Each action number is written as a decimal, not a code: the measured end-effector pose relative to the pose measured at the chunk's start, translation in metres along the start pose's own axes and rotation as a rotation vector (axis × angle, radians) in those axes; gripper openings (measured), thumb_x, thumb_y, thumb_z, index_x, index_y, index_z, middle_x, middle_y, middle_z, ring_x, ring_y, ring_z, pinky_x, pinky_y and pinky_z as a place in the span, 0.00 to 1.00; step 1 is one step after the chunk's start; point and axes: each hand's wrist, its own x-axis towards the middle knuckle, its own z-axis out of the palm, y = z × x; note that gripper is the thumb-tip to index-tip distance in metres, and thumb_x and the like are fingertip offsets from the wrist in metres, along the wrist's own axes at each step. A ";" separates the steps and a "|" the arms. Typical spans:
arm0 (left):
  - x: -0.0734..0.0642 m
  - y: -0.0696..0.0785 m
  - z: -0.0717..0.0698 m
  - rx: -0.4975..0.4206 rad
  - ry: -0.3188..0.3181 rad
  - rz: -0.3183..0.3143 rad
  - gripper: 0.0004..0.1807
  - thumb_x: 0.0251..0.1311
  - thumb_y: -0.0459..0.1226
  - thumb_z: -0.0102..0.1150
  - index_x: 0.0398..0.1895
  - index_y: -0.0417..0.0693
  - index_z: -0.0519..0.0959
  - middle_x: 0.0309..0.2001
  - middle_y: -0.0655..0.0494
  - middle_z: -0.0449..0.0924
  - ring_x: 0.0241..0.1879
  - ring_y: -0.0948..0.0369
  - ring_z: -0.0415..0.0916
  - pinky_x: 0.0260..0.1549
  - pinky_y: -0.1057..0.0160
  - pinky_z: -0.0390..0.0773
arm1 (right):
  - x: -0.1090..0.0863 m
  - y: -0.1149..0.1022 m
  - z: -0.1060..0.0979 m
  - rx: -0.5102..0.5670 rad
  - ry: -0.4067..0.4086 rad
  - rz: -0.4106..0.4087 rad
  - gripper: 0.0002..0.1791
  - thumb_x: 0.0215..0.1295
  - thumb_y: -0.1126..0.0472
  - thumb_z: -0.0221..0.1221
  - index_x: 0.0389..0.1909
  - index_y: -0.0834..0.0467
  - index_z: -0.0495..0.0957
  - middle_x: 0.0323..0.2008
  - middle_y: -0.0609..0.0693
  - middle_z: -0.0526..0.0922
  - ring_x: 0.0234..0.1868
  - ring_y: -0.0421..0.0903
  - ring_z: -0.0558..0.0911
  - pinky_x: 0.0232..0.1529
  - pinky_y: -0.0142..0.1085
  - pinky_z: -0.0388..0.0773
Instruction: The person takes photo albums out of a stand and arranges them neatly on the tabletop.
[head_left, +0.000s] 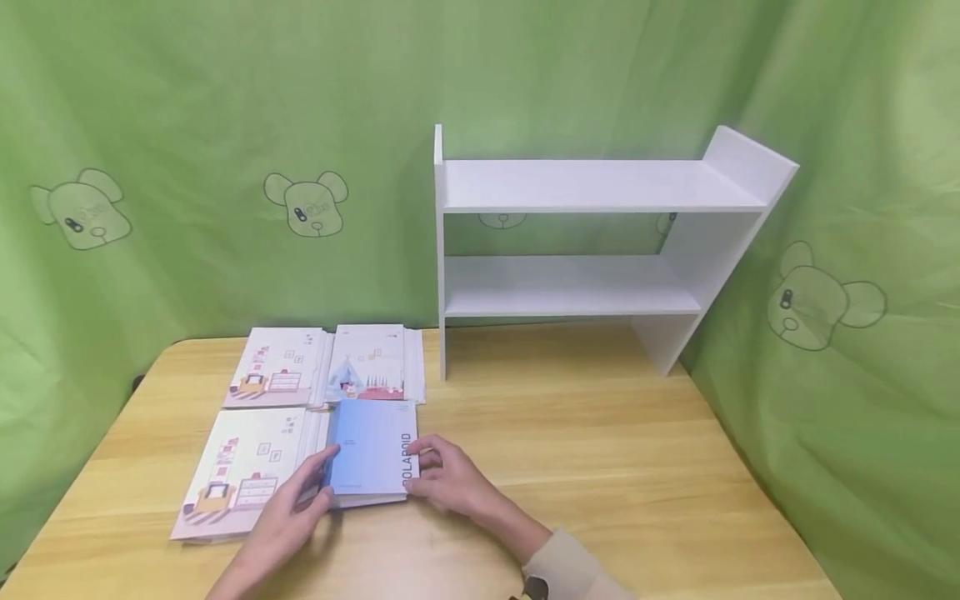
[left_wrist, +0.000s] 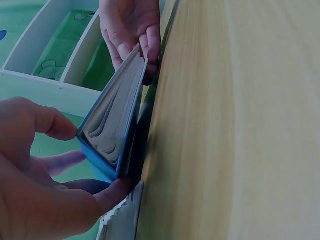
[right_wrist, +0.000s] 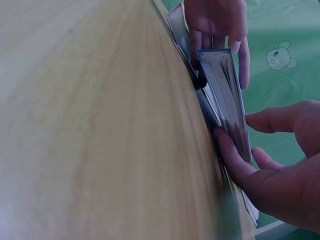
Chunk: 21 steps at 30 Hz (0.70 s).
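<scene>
A blue photo album (head_left: 371,454) with POLAROID along its right side is held between both hands, cover up, at the near end of the album group. My left hand (head_left: 288,512) grips the spine side, thumb at the upper edge and fingers lower down, as the left wrist view shows the album's page ends (left_wrist: 112,120). On the opposite side my right hand (head_left: 453,479) pinches the open edge between thumb and fingers. Immediately left lies a white illustrated album (head_left: 251,467). Behind are a white album with a room drawing (head_left: 277,367) and one with a tent drawing (head_left: 367,371).
A white two-tier shelf (head_left: 570,287) stands at the back right of the wooden table (head_left: 600,467). Its tiers bear nothing. Green curtain (head_left: 375,108) with bear faces hangs behind and along both sides. A wristwatch (head_left: 536,587) shows at the right sleeve.
</scene>
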 end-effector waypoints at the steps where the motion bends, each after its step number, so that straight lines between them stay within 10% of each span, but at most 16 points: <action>1: 0.000 0.001 0.000 0.015 -0.002 -0.004 0.30 0.72 0.33 0.55 0.76 0.44 0.65 0.76 0.33 0.59 0.69 0.32 0.63 0.65 0.41 0.71 | 0.000 0.000 0.000 -0.015 0.000 -0.001 0.25 0.59 0.69 0.69 0.57 0.61 0.75 0.46 0.57 0.82 0.47 0.53 0.86 0.51 0.44 0.85; 21: 0.000 0.011 0.000 0.125 -0.024 -0.011 0.32 0.64 0.30 0.64 0.72 0.36 0.69 0.72 0.36 0.66 0.72 0.39 0.61 0.68 0.47 0.64 | 0.001 -0.010 -0.002 -0.476 -0.013 -0.121 0.20 0.59 0.66 0.71 0.52 0.58 0.80 0.34 0.46 0.80 0.34 0.37 0.78 0.38 0.28 0.80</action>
